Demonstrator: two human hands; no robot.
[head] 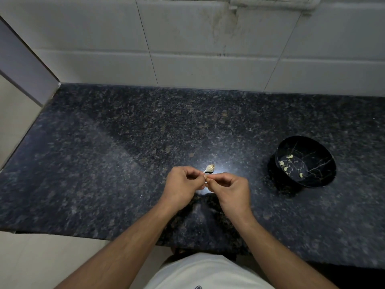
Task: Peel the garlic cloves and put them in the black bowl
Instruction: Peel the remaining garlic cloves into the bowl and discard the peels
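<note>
Left of the black bowl (304,162), over the granite counter (104,163), your left hand (183,184) and right hand (230,187) meet fingertip to fingertip, fingers curled, pinching a small garlic clove (206,178) between them; how much skin is left on it is too small to tell. Garlic bulb remnant (210,168) lies on the counter just beyond your hands. Four or so peeled cloves (289,157) sit in the bowl.

Risks, as judged: clove is slick and tiny, so a hard nail pull could flick it off the near edge; papery skin may drift into the bowl. Carry to the bowl is well apart, so a loose pinch could drop it.

No readable writing; only a dark mark on your shirt (208,274), illegible
</note>
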